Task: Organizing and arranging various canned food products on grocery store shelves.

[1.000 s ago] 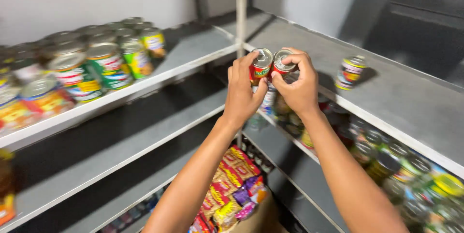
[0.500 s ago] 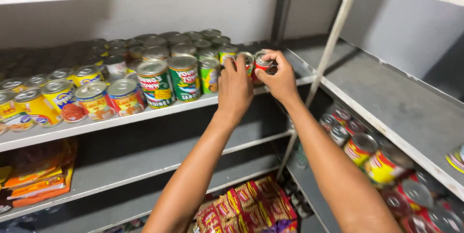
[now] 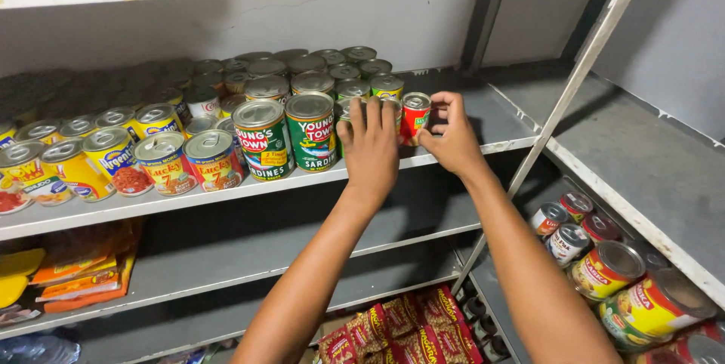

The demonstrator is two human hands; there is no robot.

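Note:
My right hand point(image 3: 455, 140) grips a small red can point(image 3: 414, 115) that stands on the front of the grey middle shelf point(image 3: 483, 118). Just left of it, my left hand point(image 3: 370, 146) is wrapped over a second small can point(image 3: 394, 113); only a sliver of that can shows between my fingers and the red can. Both cans sit just right of two tall green cans point(image 3: 312, 134). Behind them stand rows of more small cans point(image 3: 355, 73).
Yellow and red cans point(image 3: 113, 160) fill the shelf's left part. A slanted metal post point(image 3: 578, 81) rises at the right. More cans point(image 3: 604, 266) lie on the lower right shelf. Red packets point(image 3: 400, 326) sit below, orange packets point(image 3: 75, 269) on the lower left shelf.
Both hands carried the two small cans from the shelf corner leftward to the row beside the tall green cans and lowered them to the shelf. The view turned left.

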